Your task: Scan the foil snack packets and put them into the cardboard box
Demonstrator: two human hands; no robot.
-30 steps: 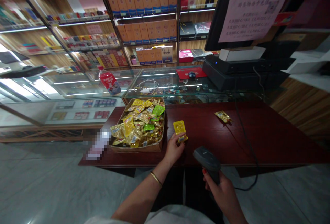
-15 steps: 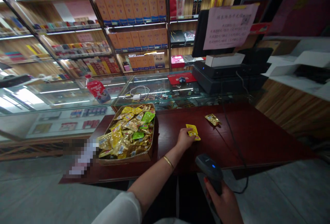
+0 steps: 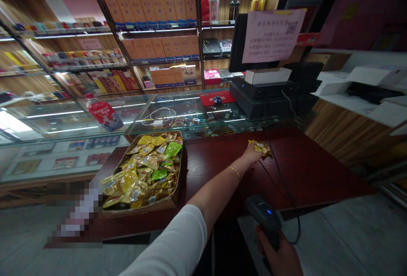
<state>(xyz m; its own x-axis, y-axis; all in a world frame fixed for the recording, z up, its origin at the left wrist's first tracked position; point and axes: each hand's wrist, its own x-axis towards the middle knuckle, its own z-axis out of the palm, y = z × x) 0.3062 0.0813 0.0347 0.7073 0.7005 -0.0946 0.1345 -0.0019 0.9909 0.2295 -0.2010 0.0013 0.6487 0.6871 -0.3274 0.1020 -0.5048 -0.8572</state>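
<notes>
My left hand (image 3: 252, 154) is stretched far across the dark red table, fingers closed on a small yellow packet (image 3: 250, 141), mostly hidden by the hand. Just beyond its fingertips is a gold foil packet (image 3: 264, 149); the two packets overlap in view, and I cannot tell whether they touch. Low in front of me, my right hand (image 3: 280, 250) grips a black barcode scanner (image 3: 263, 216) with a blue light on top. An open cardboard box (image 3: 178, 191) to the left is full of gold, yellow and green packets (image 3: 152, 161).
The scanner's cable (image 3: 282, 174) runs over the table (image 3: 213, 174) and hangs off its front edge. Behind is a glass counter (image 3: 190, 128) with a red-labelled bottle (image 3: 103, 114), a mouse (image 3: 217, 100) and a white cable. A monitor (image 3: 237, 47) with a paper sign stands at the back right.
My left hand has moved away from me and to the right with the yellow packet, reaching the gold packet. My right hand still holds the scanner. The view has shifted slightly.
</notes>
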